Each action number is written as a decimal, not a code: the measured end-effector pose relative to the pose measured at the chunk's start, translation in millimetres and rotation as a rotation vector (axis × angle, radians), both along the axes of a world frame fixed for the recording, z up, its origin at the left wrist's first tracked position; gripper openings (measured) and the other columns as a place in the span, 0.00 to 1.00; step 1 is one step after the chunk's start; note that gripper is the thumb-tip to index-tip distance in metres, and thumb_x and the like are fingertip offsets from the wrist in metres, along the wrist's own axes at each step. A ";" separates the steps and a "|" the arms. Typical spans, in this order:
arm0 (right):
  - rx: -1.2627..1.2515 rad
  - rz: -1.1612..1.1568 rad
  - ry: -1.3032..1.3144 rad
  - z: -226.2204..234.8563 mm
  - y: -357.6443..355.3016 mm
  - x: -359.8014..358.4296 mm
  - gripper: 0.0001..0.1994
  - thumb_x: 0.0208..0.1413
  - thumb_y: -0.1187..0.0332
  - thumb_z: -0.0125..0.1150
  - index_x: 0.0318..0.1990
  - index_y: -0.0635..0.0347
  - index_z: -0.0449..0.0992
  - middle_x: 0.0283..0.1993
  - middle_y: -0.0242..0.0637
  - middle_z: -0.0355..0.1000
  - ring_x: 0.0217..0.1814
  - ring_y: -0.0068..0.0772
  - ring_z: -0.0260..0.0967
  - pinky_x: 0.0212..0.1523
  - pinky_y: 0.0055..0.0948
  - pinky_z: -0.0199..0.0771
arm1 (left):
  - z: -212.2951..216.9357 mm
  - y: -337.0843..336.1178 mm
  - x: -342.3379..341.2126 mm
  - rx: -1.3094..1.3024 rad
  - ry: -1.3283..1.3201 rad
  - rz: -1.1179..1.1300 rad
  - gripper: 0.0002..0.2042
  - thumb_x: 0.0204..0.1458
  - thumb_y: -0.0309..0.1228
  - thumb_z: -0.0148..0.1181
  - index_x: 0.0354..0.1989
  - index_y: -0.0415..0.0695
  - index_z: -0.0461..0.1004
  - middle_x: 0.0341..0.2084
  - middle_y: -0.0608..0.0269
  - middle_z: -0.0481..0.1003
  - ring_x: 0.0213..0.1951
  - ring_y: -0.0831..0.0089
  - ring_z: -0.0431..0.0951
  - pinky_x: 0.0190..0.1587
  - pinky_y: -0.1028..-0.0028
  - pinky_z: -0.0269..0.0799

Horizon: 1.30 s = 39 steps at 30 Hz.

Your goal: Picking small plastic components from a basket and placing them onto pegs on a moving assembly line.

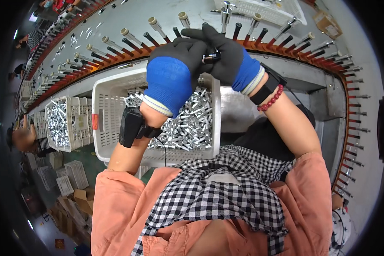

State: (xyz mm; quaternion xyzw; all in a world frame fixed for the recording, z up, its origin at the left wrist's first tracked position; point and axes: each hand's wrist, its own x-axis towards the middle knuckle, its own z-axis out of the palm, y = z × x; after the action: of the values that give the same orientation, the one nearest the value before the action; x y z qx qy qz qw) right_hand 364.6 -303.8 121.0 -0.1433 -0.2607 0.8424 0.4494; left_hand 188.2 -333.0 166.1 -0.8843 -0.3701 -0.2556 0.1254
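Two gloved hands up at chest height, blue-and-grey work gloves on both. Left hand (pixel 171 77) and right hand (pixel 230 57) meet fingertip to fingertip over the far rim of the white basket (pixel 101 128). Between them sits a small metal part (pixel 211 57), shiny with a dark section. Right grip: fingers closed on the part. Left grip: fingertips curled in against the same part, pinching from the other side. Part is off the desk, held in the air just in front of the conveyor.

Basket is a perforated white plastic crate, filled with loose silver metal parts (pixel 192 121) of the same shiny kind. It sits directly below the hands, touching the person's lap side at the near edge.

Left wrist carries a black strapped device (pixel 130 126) with a cable running down. Right wrist has a black band (pixel 266 87) and a red bead bracelet (pixel 272 99) just beside it.

Behind the hands: curved orange-edged conveyor track (pixel 286 49) with a row of upright pegs, dark-sleeved, some capped with cream-coloured tips (pixel 152 21), some with metal pieces. Track bends round to the right side.

Second white crate (pixel 68 123) of metal parts to the left, well apart from the hands. Stacked white trays (pixel 74 175) and cardboard boxes (pixel 83 200) on the floor lower left.

Person wears a salmon shirt and a black-and-white checked apron.
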 end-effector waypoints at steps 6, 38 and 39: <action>0.863 -0.350 -0.593 6.5 -27.5 -22.4 0.24 0.68 0.77 0.53 0.70 0.63 0.59 0.71 0.44 0.67 0.72 0.43 0.66 0.65 0.37 0.81 | 2.3 -17.6 -19.6 -0.015 -0.023 0.027 0.13 0.52 0.38 0.69 0.45 0.53 0.79 0.33 0.58 0.81 0.32 0.53 0.81 0.34 0.58 0.75; 0.595 -0.122 -0.650 20.3 -62.0 -74.3 0.41 0.70 0.32 0.31 0.68 0.60 0.70 0.63 0.46 0.74 0.68 0.38 0.70 0.69 0.36 0.69 | -15.1 -63.3 -77.9 -0.457 -0.312 -0.053 0.15 0.53 0.42 0.69 0.47 0.51 0.83 0.32 0.53 0.82 0.35 0.52 0.83 0.36 0.58 0.78; 0.574 -0.088 -0.619 21.9 -65.3 -77.8 0.41 0.71 0.33 0.30 0.69 0.60 0.68 0.64 0.47 0.73 0.67 0.39 0.71 0.69 0.36 0.69 | -14.4 -66.1 -81.7 -0.552 -0.387 -0.063 0.18 0.53 0.43 0.70 0.48 0.48 0.83 0.33 0.50 0.82 0.35 0.52 0.84 0.37 0.60 0.78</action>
State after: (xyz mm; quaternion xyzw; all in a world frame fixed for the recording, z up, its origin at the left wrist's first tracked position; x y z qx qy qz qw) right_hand 286.7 -369.1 143.0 -0.2694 -0.6011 0.6327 0.4072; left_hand 106.5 -399.1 151.7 -0.8310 -0.4148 -0.3126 -0.1991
